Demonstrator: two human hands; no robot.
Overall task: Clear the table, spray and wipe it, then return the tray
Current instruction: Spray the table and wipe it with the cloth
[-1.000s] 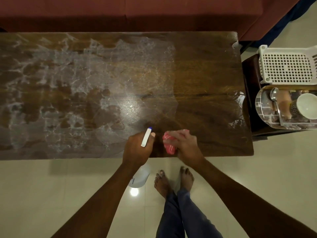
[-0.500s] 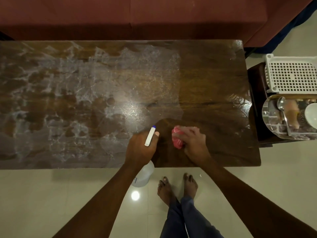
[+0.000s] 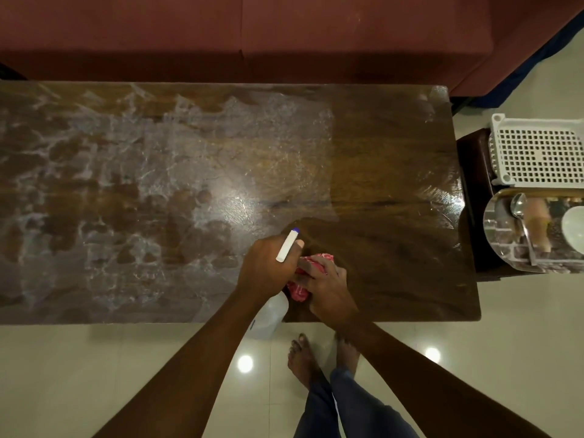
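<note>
A long dark wooden table (image 3: 395, 147) fills the view; its left and middle are covered in whitish spray film, its right part looks dark and wiped. My left hand (image 3: 268, 270) grips a white spray bottle (image 3: 268, 314) by its head, the nozzle (image 3: 287, 245) pointing away over the table. My right hand (image 3: 328, 289) presses a crumpled pink cloth (image 3: 298, 290) on the table near the front edge, right beside the left hand. The clear tray (image 3: 496, 245) with a spoon, a bowl and jars sits on a side stand at the right.
A white perforated basket (image 3: 537, 150) sits behind the tray on the dark side stand (image 3: 474, 197). A maroon sofa (image 3: 252, 36) runs along the table's far edge. My bare feet (image 3: 303, 361) stand on glossy cream floor tiles in front of the table.
My right hand with the pink cloth has slid left along the front edge until it touches the left hand. The left hand with the bottle has stayed roughly in place.
</note>
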